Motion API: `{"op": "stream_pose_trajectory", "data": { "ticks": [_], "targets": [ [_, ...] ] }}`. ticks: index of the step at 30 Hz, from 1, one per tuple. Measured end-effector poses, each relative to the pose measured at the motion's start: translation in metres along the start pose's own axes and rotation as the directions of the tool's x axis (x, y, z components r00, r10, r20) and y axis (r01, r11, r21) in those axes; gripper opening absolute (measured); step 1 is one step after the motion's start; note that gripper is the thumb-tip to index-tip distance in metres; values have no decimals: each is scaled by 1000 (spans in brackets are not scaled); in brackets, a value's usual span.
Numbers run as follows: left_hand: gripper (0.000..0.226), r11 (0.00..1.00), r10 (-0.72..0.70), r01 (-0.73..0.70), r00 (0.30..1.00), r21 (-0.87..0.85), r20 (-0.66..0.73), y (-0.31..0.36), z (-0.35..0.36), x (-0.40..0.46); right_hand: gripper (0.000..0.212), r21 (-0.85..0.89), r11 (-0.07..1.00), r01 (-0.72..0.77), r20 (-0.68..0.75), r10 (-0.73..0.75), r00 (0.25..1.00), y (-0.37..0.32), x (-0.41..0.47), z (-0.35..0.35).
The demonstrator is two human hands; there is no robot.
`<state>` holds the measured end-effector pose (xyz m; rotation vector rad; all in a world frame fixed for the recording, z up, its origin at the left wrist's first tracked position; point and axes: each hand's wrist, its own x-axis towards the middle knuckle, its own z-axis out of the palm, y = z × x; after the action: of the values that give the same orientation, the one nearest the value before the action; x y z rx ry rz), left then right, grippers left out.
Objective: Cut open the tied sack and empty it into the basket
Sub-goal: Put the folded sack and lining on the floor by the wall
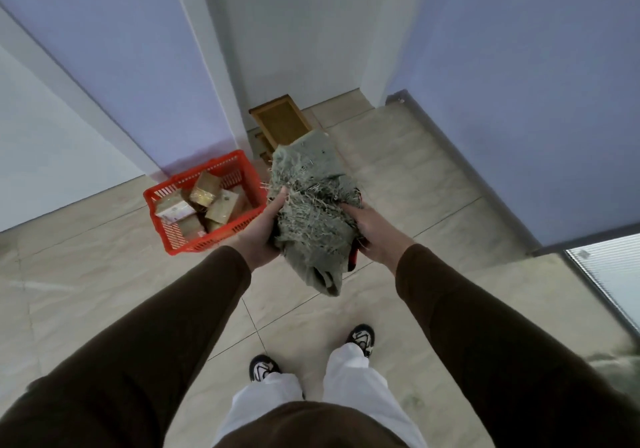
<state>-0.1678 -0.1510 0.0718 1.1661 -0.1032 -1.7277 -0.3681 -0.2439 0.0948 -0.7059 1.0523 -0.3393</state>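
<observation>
Currently the sack is off the floor, bunched and frayed, clamped between both hands over bare tile. Left hand grips its left side, fingers curled into the cloth; right hand grips the right side, with something red showing at its lower edge, can't tell what. The red basket sits on the floor to the left of the sack, near the wall corner, holding several boxes; its near-right rim is just beside the left hand. A wooden stool stands against the wall behind the sack. Open floor lies ahead of the shoes, and to the right up to the wall skirting.
</observation>
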Motion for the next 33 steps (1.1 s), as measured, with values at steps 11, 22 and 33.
{"op": "stream_pose_trajectory", "data": {
  "ticks": [11,22,33],
  "targets": [
    [64,994,-107,105,993,38,55,-33,162,122,43,-19,998,60,-102,-61,993,-75,-3,-184],
    [55,983,-180,169,964,-70,-196,-23,264,250,81,-112,990,90,-353,-124,927,-113,32,-300],
    [35,983,-141,110,963,-144,-230,-34,360,363,128,360,888,286,-659,24,752,-124,107,-367]
  ]
}}
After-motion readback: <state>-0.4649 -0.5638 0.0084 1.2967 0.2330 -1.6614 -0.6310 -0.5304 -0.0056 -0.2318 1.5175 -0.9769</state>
